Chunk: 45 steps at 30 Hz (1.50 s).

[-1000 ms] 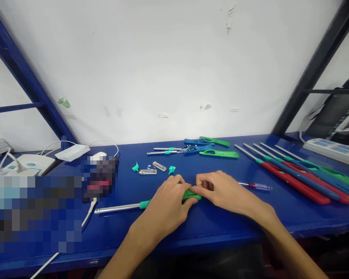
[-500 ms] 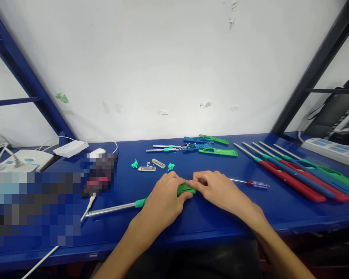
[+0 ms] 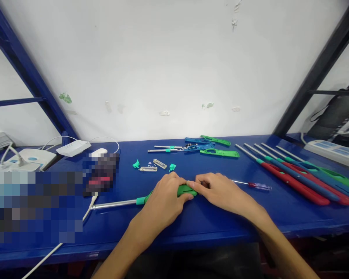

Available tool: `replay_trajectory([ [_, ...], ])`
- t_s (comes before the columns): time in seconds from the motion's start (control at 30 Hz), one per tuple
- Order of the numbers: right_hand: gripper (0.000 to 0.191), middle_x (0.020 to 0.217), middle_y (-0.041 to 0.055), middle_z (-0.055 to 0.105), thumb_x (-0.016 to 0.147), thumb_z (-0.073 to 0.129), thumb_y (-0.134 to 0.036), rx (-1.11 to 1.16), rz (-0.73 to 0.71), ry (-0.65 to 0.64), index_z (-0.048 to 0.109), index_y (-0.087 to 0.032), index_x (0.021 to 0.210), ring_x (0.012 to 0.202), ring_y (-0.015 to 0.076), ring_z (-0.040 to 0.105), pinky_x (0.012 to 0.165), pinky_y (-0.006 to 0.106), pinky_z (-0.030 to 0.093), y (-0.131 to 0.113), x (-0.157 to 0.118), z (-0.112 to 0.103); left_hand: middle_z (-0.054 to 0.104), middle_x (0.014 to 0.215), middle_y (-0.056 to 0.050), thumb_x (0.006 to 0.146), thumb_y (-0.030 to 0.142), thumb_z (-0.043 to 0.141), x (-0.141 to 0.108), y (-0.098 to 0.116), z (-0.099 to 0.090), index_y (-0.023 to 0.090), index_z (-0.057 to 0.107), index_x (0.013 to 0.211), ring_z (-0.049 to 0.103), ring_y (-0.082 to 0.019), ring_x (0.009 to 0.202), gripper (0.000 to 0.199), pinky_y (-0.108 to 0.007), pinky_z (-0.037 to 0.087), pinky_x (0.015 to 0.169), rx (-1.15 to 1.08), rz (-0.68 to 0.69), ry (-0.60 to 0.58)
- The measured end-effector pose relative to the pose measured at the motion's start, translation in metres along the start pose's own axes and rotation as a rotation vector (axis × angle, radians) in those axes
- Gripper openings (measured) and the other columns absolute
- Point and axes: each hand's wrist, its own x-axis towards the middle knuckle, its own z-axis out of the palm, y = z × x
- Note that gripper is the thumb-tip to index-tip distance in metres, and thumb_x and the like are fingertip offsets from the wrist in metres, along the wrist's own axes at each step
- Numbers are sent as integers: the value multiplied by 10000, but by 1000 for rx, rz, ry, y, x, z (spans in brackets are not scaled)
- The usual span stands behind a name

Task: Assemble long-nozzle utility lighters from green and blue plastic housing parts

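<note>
My left hand (image 3: 167,195) is wrapped over the handle of a green long-neck lighter (image 3: 186,190), whose metal tube points left along the blue table. At the handle's right end, my right hand (image 3: 219,190) grips with thumb and fingers. Most of the handle is hidden under my left hand. A screwdriver (image 3: 260,186) with a clear and red handle lies just right of my right hand. Behind my hands are two clear fuel tanks (image 3: 148,169) and two small teal triggers (image 3: 172,167).
Farther back lie green handle halves (image 3: 219,153), blue handle halves (image 3: 200,147) and metal tubes (image 3: 163,150). Several whole lighters (image 3: 293,182) are lined up at the right. A power strip (image 3: 331,151) is beyond them. A white cable (image 3: 46,255) and blurred items occupy the left side.
Both hands keep their hold on the green lighter, with hardly any movement. The whole view has shifted slightly.
</note>
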Motion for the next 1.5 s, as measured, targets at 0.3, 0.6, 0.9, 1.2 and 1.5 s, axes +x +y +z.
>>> replay_trajectory([
  [0.3,555,705,11,645,1042,328,-628,60,-53,-45,541,-233,716,648,175,557,656,320,346,7,1,-2,669,1014,-60,960,308,704,1,-5,4,219,759,1067,630,-273,1021,149,-399,478,888,14,35,21],
  [0.6,352,668,-27,609,1018,469,-456,107,-119,-82,588,-238,769,615,148,519,592,291,340,11,-2,-7,679,1068,-76,967,317,697,1,-6,5,199,750,1126,626,-281,1059,205,-420,484,956,11,36,25],
  [0.9,288,703,-26,611,1023,417,-323,59,-138,-23,507,-238,762,653,154,520,618,309,306,0,-5,-7,677,1058,-79,964,311,702,1,-4,2,202,752,1142,621,-284,1054,215,-424,485,961,18,29,10],
  [1.2,253,778,1,636,1073,345,-344,-71,-156,-4,457,-248,867,662,177,530,634,337,284,-2,-6,3,667,1059,-68,967,302,700,1,-4,2,216,749,1124,614,-274,1035,185,-414,481,961,26,30,-2],
  [1.5,302,688,-20,579,1064,391,-379,-73,-200,43,452,-249,797,646,178,512,625,328,263,0,-3,-3,658,1057,-73,974,302,695,0,-3,1,197,740,1146,611,-277,1048,206,-418,481,957,30,31,-11],
])
